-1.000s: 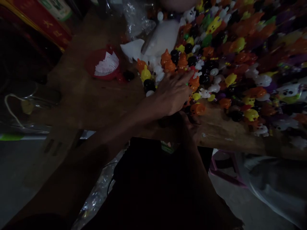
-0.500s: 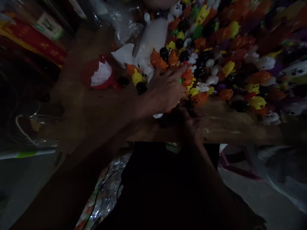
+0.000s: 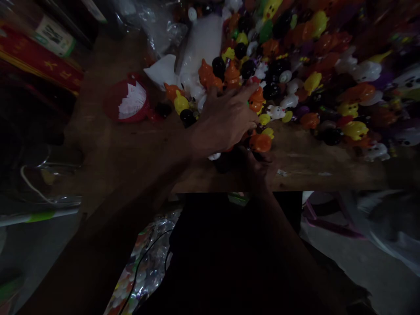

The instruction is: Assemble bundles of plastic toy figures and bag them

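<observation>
My left hand (image 3: 226, 116) lies palm down over the near edge of a pile of small glossy toy figures, its fingers apart. One finger stretches past an orange pumpkin-like figure (image 3: 256, 101). Below it, close to the table's front edge, my right hand (image 3: 262, 168) is closed, with its fingertips at a round orange toy figure (image 3: 260, 142). Shadow hides much of its grip. A white figure (image 3: 214, 156) shows partly under my left wrist. Yellow (image 3: 181, 103) and black (image 3: 187, 117) figures stand left of my left hand.
A red round container (image 3: 113, 103) with white paper pieces sits on the wooden table (image 3: 131, 162). Behind are a pale plastic bag (image 3: 200, 48) and clear wrap (image 3: 164, 28). More figures (image 3: 356, 129) spread right. A pink stool (image 3: 331, 225) stands below at right.
The round orange figure has shifted left and nearer to my right hand, and has turned. My left hand stays nearly in place over the pile. The view has shifted slightly.
</observation>
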A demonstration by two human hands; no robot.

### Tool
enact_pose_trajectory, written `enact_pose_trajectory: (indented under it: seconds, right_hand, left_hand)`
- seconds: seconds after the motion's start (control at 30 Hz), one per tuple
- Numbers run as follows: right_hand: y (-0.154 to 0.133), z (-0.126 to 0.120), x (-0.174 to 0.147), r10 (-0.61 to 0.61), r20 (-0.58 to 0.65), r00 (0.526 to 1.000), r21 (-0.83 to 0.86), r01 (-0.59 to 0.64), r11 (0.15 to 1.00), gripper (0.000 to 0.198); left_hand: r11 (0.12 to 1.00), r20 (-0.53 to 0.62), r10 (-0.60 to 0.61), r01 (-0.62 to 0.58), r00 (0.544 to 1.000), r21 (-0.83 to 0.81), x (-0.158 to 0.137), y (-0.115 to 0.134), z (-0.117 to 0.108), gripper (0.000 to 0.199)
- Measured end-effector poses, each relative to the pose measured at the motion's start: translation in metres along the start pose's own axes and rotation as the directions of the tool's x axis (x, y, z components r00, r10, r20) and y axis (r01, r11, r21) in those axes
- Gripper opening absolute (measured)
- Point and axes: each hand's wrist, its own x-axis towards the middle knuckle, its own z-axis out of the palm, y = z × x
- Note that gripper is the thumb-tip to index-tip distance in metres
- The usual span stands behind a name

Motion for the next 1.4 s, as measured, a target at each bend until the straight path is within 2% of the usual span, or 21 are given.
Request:
enact_pose_trajectory:
  seconds: [0.13,0.27,0.43,0.63,0.73,0.87,0.93,1.03,1.23,1.4]
  right_hand:
    - [-0.011,-0.003,0.003,-0.128,0.009,0.992,-0.088,0.128,0.988,0.022]
    - [-0.028,-0.009,0.009,-0.143,0.11,0.984,-0.217,0.164,0.962,0.018]
    - [-0.034,-0.01,0.015,-0.155,0.221,0.963,-0.324,0.222,0.92,0.013]
    - [-0.018,0.003,0.007,-0.294,0.171,0.94,-0.44,0.34,0.831,0.02]
    - [-0.012,0.005,0.005,-0.312,0.134,0.941,-0.442,0.338,0.831,0.019]
    - [-0.008,0.005,0.006,-0.327,0.155,0.932,-0.403,0.362,0.84,0.02]
    - [-0.007,0.006,0.005,-0.309,0.161,0.937,-0.415,0.348,0.841,0.024]
    - [-0.006,0.008,0.002,-0.272,0.156,0.949,-0.451,0.314,0.836,0.027]
    - [-0.012,0.008,0.001,-0.288,0.174,0.942,-0.506,0.336,0.794,0.031]
    - [-0.013,0.007,0.005,-0.274,0.227,0.935,-0.45,0.35,0.822,0.029]
  left_hand:
    - [1.0,0.07,-0.014,0.015,0.997,-0.021,0.002,0.006,-0.007,0.032]
    - [0.999,0.093,-0.051,0.05,0.994,0.004,0.002,0.009,-0.011,0.034]
    - [1.0,0.07,-0.006,0.008,0.998,-0.019,0.0,0.008,-0.009,0.037]
    - [0.998,0.036,0.044,-0.042,0.998,-0.055,0.003,0.0,-0.004,0.036]
    - [0.991,0.042,0.107,-0.103,0.993,-0.085,0.004,-0.006,-0.003,0.038]
    - [0.988,0.073,0.115,-0.107,0.991,-0.108,0.001,-0.008,-0.005,0.047]
    - [0.988,0.083,0.13,-0.123,0.988,-0.093,-0.002,-0.007,-0.005,0.046]
    - [0.986,0.054,0.168,-0.166,0.984,-0.027,-0.005,-0.005,-0.002,0.058]
    - [0.988,0.046,0.153,-0.154,0.987,0.023,0.0,-0.006,0.003,0.05]
    - [0.987,0.023,0.153,-0.154,0.988,0.037,0.003,-0.006,0.009,0.04]
